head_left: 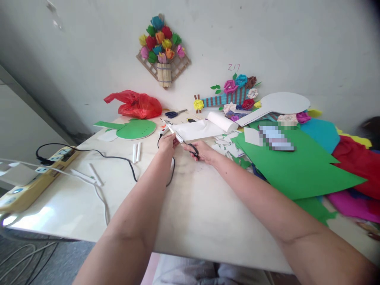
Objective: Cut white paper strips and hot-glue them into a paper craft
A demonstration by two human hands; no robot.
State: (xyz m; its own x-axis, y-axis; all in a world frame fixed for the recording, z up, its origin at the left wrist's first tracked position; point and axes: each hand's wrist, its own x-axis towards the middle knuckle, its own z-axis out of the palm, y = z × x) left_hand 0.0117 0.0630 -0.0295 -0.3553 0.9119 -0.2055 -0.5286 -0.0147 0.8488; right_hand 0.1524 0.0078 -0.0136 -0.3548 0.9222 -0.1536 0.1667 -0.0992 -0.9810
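Near the middle of the table, my left hand is closed on a narrow white strip. My right hand grips black-handled scissors, whose blades point up and left and meet the strip close to my left fingers. Just behind both hands lies a white paper roll, partly unrolled. White scraps are piled to the right of my right hand. Two short white strips lie left of my left hand.
A green paddle-shaped piece, red plastic bag and dark-blue scissors lie at the back. Green sheets and a phone cover the right. A power strip with cables stands left; a black cable passes beside my left hand.
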